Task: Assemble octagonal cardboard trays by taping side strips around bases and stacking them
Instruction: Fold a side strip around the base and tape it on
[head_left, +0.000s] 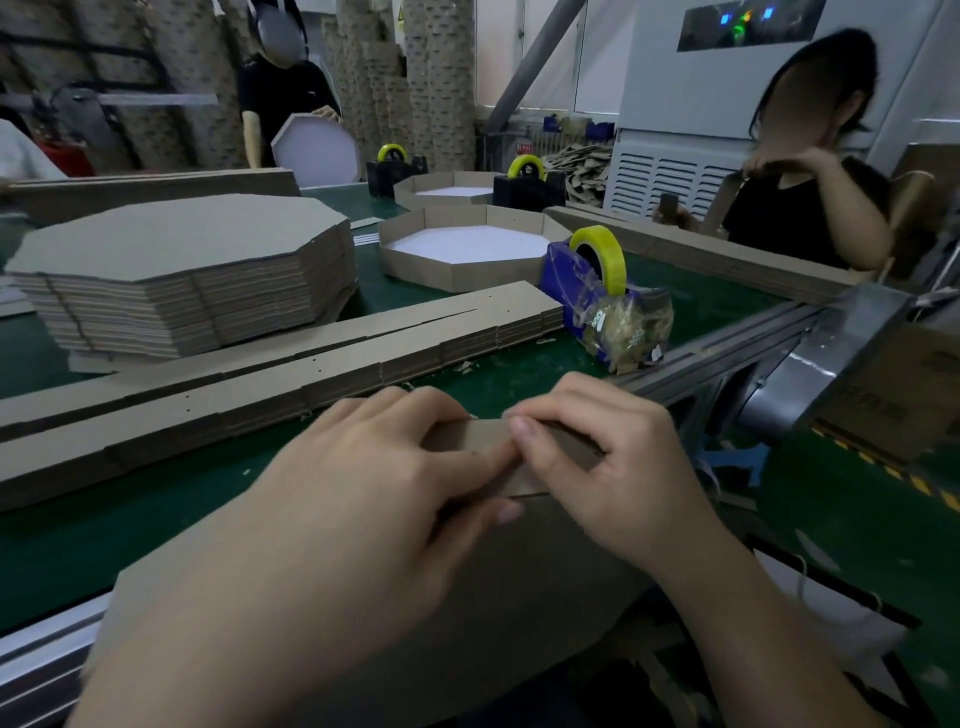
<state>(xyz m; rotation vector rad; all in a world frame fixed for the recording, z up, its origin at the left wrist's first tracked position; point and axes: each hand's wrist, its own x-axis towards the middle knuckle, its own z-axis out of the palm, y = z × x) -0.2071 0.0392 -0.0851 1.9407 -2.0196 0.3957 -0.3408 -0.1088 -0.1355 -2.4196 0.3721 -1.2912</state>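
A brown cardboard base (519, 566) lies at the table's near edge, mostly under my arms. A side strip (483, 441) stands along its far edge. My left hand (384, 483) grips the strip from the left, thumb at the base's edge. From the right, my right hand (602, 467) pinches the same strip, fingertips meeting the left hand's. A blue tape dispenser (608, 306) with a yellow roll sits just beyond. A finished octagonal tray (415, 265) with a white inside rests further back.
A tall stack of octagonal bases (182, 270) stands at the left. Long piles of side strips (291, 364) run across the green table (519, 379). Two more dispensers and another tray (441, 189) sit at the back. A person works at the right, another behind.
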